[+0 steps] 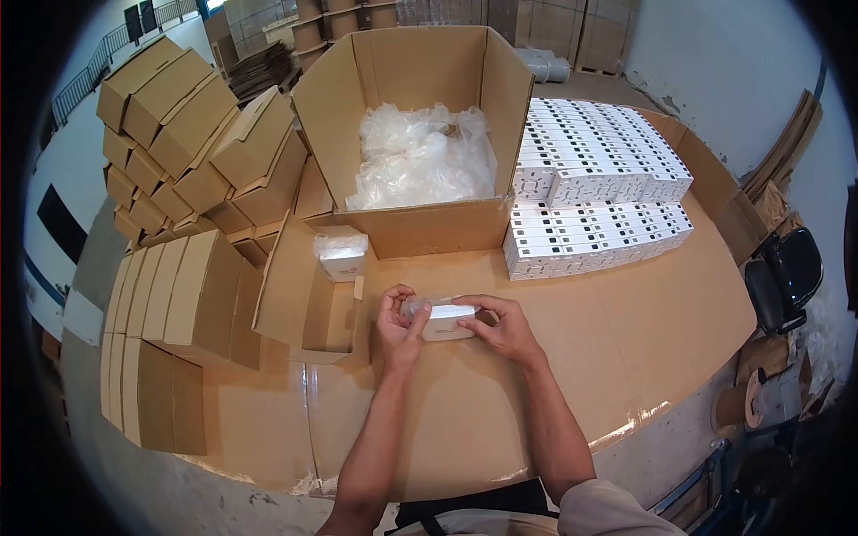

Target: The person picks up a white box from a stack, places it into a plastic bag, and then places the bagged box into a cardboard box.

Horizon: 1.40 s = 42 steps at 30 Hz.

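Between my two hands is a small white box [449, 329], held just above the cardboard-covered table. My left hand [402, 329] grips its left end, where clear plastic wrapping shows at the fingers. On the right end, the thumb and fingers of my right hand [502, 327] are closed round the box. To the left of my hands stands an open brown carton [315, 344]. A white box wrapped in plastic [343, 261] sits inside it at the far end.
A large open carton [429, 234] of clear plastic bags [424, 161] stands behind my hands. Stacked white boxes [599, 241] fill the back right. Brown cartons are piled [183, 134] at the back left and lined up [192, 286] nearer. A black chair [785, 277] stands right of the table.
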{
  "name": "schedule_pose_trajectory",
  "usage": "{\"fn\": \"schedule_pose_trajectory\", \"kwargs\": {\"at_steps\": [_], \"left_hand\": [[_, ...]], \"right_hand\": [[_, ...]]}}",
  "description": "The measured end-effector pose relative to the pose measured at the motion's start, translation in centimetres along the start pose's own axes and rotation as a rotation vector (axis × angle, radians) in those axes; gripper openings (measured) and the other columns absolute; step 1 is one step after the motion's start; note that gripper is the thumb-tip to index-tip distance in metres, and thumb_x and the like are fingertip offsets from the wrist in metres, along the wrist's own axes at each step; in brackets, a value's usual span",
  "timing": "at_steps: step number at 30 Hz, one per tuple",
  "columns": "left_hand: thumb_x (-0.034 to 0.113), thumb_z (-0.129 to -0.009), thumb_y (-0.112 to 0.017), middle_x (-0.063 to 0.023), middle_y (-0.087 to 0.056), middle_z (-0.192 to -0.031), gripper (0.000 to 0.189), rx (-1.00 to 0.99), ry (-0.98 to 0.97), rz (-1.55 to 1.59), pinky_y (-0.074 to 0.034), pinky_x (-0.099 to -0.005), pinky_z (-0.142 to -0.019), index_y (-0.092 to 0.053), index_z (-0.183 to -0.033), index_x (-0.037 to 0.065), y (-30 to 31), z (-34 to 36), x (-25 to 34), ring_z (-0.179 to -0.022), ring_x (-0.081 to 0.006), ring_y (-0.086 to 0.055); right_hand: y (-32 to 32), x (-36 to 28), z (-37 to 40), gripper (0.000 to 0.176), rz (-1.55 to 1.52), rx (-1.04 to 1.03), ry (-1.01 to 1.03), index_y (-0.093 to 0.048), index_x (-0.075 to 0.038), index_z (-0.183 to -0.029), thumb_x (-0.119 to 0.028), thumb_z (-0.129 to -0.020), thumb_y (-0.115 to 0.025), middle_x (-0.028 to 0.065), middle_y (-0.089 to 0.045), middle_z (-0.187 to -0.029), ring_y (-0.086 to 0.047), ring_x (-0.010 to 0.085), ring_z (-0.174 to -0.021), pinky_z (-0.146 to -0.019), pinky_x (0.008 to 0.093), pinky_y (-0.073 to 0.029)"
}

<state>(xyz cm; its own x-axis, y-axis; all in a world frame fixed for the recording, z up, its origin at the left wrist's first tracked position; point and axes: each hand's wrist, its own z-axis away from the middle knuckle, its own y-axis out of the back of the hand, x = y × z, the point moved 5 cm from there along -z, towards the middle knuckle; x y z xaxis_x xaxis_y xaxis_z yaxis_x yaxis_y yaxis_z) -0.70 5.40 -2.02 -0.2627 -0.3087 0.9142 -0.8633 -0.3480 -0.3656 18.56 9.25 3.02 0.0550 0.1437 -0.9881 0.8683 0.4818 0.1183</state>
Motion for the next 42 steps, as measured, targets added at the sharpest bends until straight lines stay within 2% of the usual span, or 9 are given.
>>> {"fn": "schedule_pose_trajectory", "kwargs": {"at_steps": [5, 8, 11, 14, 20, 32, 35, 38, 42], "left_hand": [[-0.004, -0.091, -0.072, -0.0039, -0.053, -0.114, 0.041, -0.027, 0.031, 0.009, -0.049, -0.0250, -0.088, -0.051, -0.125, 0.005, -0.3, 0.2, 0.9, -0.103, -0.0104, -0.057], [-0.002, -0.090, -0.074, -0.0043, -0.054, -0.112, 0.042, -0.016, -0.060, -0.021, -0.048, -0.0246, -0.089, -0.051, -0.124, 0.005, -0.1, 0.1, 0.5, -0.101, -0.0108, -0.058], [0.000, -0.088, -0.077, -0.0049, -0.054, -0.111, 0.045, 0.059, -0.163, -0.082, -0.049, -0.0283, -0.089, -0.051, -0.123, 0.005, -0.9, 0.7, 2.5, -0.099, -0.0128, -0.058], [0.001, -0.084, -0.080, -0.0068, -0.058, -0.106, 0.044, 0.221, -0.428, -0.531, -0.049, -0.0328, -0.088, -0.054, -0.119, 0.005, -0.6, 1.8, 3.8, -0.098, -0.0183, -0.059], [0.001, -0.079, -0.082, -0.0046, -0.073, -0.102, 0.034, -0.002, -0.781, -0.835, -0.048, -0.0381, -0.084, -0.066, -0.108, 0.007, -3.6, 3.6, 6.5, -0.098, -0.0263, -0.060], [0.005, -0.079, -0.083, -0.0032, -0.075, -0.111, 0.032, -0.126, -0.519, -0.829, -0.047, -0.0400, -0.094, -0.071, -0.109, 0.008, -3.4, 2.2, 6.6, -0.104, -0.0272, -0.059], [0.000, -0.084, -0.080, -0.0076, -0.071, -0.113, 0.034, -0.185, -0.401, -0.715, -0.049, -0.0368, -0.097, -0.066, -0.114, 0.006, -2.8, 1.6, 6.3, -0.104, -0.0236, -0.062], [0.000, -0.088, -0.077, -0.0064, -0.069, -0.112, 0.037, -0.190, -0.174, -0.479, -0.048, -0.0316, -0.097, -0.061, -0.120, 0.005, -1.8, 1.1, 4.3, -0.104, -0.0175, -0.063], [0.002, -0.093, -0.074, -0.0035, -0.068, -0.112, 0.037, -0.235, -0.050, -0.506, -0.046, -0.0265, -0.089, -0.057, -0.125, 0.005, -1.6, 1.0, 3.9, -0.100, -0.0107, -0.060]], "right_hand": [[0.3, -0.7, 0.0, 0.026, 0.156, 0.004, -0.009, -0.073, 0.001, -0.113, -0.006, -0.089, -0.080, 0.0051, -0.076, -0.103, -0.066, 0.0125, -0.098, -0.087, 0.0293, -0.053], [0.2, -0.1, 0.0, 0.026, 0.156, 0.026, 0.039, -0.072, 0.001, -0.114, -0.007, -0.090, -0.079, 0.0096, -0.077, -0.099, -0.072, 0.0151, -0.089, -0.077, 0.0303, -0.057], [0.6, 0.6, -0.1, 0.027, 0.128, 0.085, 0.038, -0.071, 0.001, -0.113, -0.007, -0.089, -0.080, 0.0104, -0.077, -0.099, -0.072, 0.0163, -0.090, -0.080, 0.0314, -0.058], [1.2, 1.2, -0.3, 0.027, 0.141, 0.155, 0.102, -0.071, 0.002, -0.112, -0.007, -0.088, -0.081, 0.0114, -0.076, -0.099, -0.072, 0.0171, -0.089, -0.083, 0.0321, -0.059], [1.3, 0.7, -0.2, 0.027, 0.188, 0.164, 0.123, -0.071, 0.002, -0.112, -0.007, -0.088, -0.081, 0.0128, -0.076, -0.098, -0.072, 0.0179, -0.090, -0.083, 0.0321, -0.058], [1.4, -0.2, 0.1, 0.028, 0.241, 0.097, 0.132, -0.072, 0.001, -0.112, -0.007, -0.087, -0.081, 0.0119, -0.077, -0.101, -0.073, 0.0206, -0.093, -0.087, 0.0341, -0.056], [1.5, -0.1, 0.1, 0.027, 0.222, 0.078, 0.091, -0.073, 0.001, -0.111, -0.006, -0.086, -0.081, 0.0117, -0.076, -0.107, -0.072, 0.0208, -0.097, -0.088, 0.0345, -0.056], [1.5, -0.1, 0.0, 0.029, 0.199, 0.100, 0.195, -0.073, -0.002, -0.113, -0.004, -0.086, -0.081, 0.0108, -0.075, -0.114, -0.070, 0.0210, -0.105, -0.090, 0.0341, -0.055], [1.4, -1.0, 0.2, 0.033, 0.186, 0.156, 0.221, -0.073, -0.006, -0.117, -0.002, -0.085, -0.080, 0.0090, -0.073, -0.118, -0.067, 0.0206, -0.110, -0.091, 0.0333, -0.055]]}}
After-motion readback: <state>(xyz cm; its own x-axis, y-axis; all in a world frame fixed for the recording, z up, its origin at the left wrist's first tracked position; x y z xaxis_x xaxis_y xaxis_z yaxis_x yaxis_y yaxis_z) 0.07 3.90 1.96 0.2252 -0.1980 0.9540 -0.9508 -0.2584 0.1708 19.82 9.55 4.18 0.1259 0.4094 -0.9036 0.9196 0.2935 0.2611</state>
